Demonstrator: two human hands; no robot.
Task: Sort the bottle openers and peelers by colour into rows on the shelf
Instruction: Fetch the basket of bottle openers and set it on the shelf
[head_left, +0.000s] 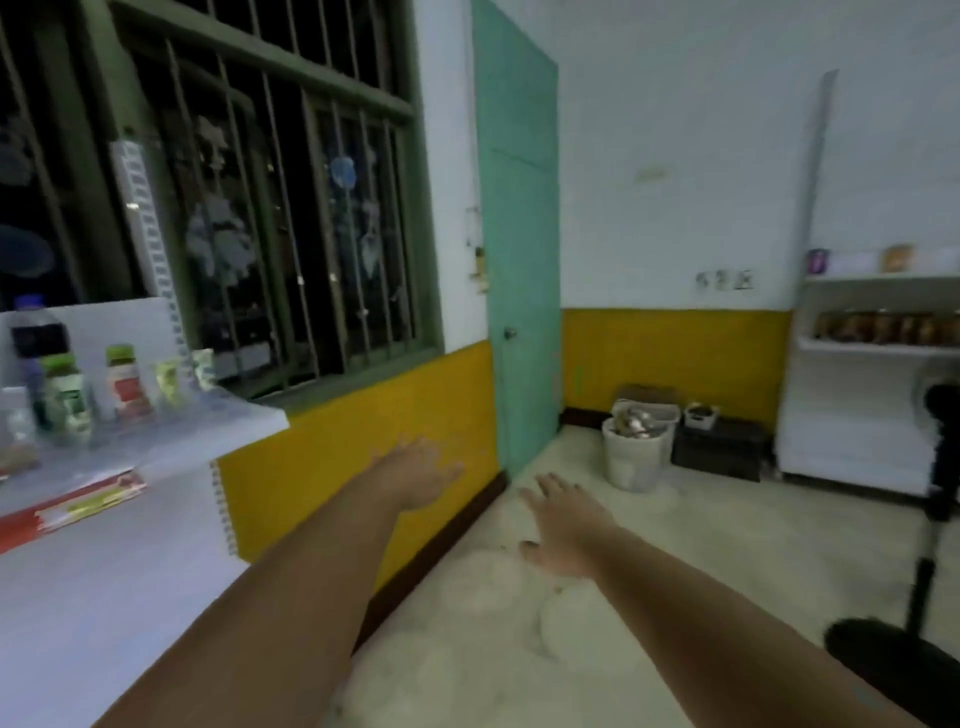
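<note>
Head view, blurred throughout: two bare forearms reach forward from the bottom edge over the pale floor (493, 665). The left hand (415, 470) sits just left of centre, palm down, its fingers stretched out and smeared by blur, holding nothing. The right hand (563, 525) lies a little lower and to the right, fingers straight and slightly spread, thumb out to the side, also holding nothing. Neither hand touches anything.

A white shelf (104, 597) fills the lower left of the frame, with two boards in sight. On the lower board lies one red packet (78, 506). On the upper board stand one dark bottle (36, 338) with a blue cap and two green-capped bottles (65, 395), with a couple of small pale sachets (169, 382) beside them. Whether any bottle opener or peeler lies among them cannot be told.

At the right edge stands one black fan stand (930, 525) on a round base. Behind the shelf, a barred window (260, 208) fills the upper left above a yellow wall band (363, 441). One teal door (519, 260) stands at centre. In the far corner sit one white bin (634, 462) and one black box (722, 449), touching or nearly so. A second white rack (857, 415) at far right carries a row of brown jars (883, 327), too blurred to count.
</note>
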